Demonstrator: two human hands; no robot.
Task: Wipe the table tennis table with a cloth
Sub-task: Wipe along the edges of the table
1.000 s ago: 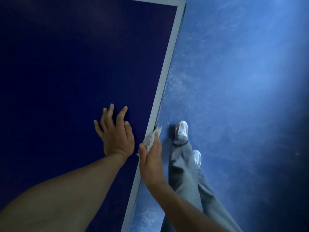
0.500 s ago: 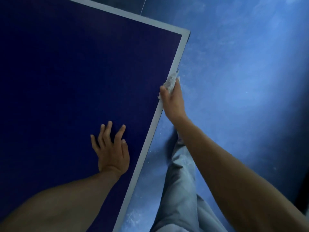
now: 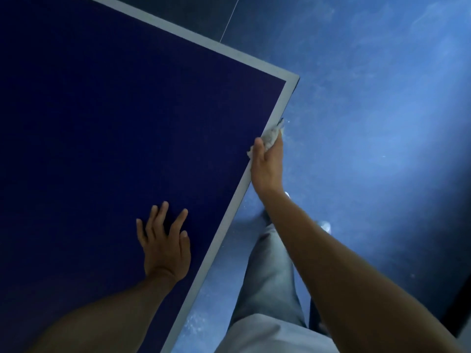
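Observation:
The dark blue table tennis table (image 3: pixel 102 123) fills the left of the head view, with a white border line along its right side edge and far end. My right hand (image 3: pixel 267 164) grips a crumpled whitish cloth (image 3: pixel 272 132) and holds it against the table's right side edge, a short way below the far right corner (image 3: pixel 293 80). My left hand (image 3: pixel 164 240) rests flat on the table top with its fingers spread, close to the same edge and nearer to me.
Blue floor (image 3: pixel 369 123) lies to the right of the table, with pale dusty marks. My grey trouser legs (image 3: pixel 267 276) and a white shoe (image 3: pixel 325 226) stand beside the table edge. A thin line (image 3: pixel 229 19) crosses the floor beyond the table's far end.
My right hand has slid the cloth forward along the table's side edge toward the far corner. My left hand has stayed flat on the table top. The view has tilted to show the corner.

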